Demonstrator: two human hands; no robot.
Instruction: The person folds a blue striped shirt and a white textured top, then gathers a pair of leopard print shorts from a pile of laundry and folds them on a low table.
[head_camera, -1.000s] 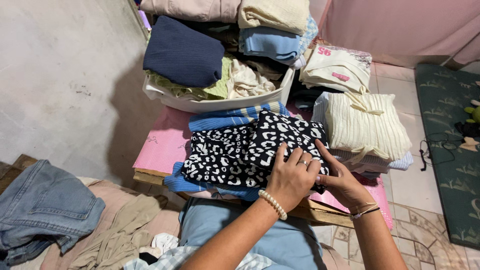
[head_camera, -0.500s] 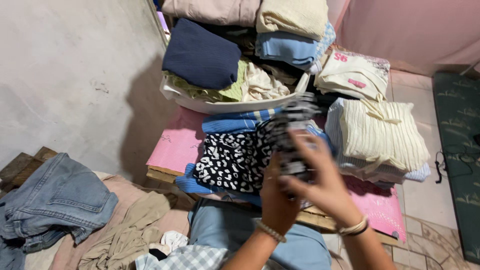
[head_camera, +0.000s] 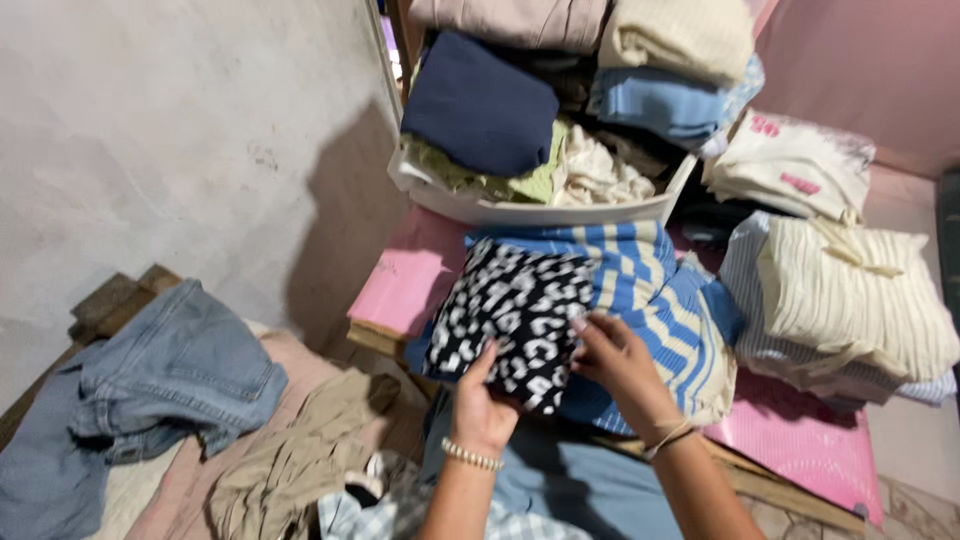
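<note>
We see the left hand (head_camera: 482, 405) and the right hand (head_camera: 618, 358) both clamped on the edges of a folded black-and-white leopard-print garment (head_camera: 512, 310), held just above a blue-and-cream striped cloth (head_camera: 650, 290) on the pink-topped table (head_camera: 405, 280). Behind it sits a white basket of folded clothes (head_camera: 540, 212); a cream ribbed knit stack (head_camera: 850, 300) lies to the right.

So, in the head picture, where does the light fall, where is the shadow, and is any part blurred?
Head view: soft even light, no glare; a dark shadow lies on the grey wall left of the white basket. The left hand and right hand on the black-and-white folded garment are slightly soft. The jeans look stretched near the edge.
</note>
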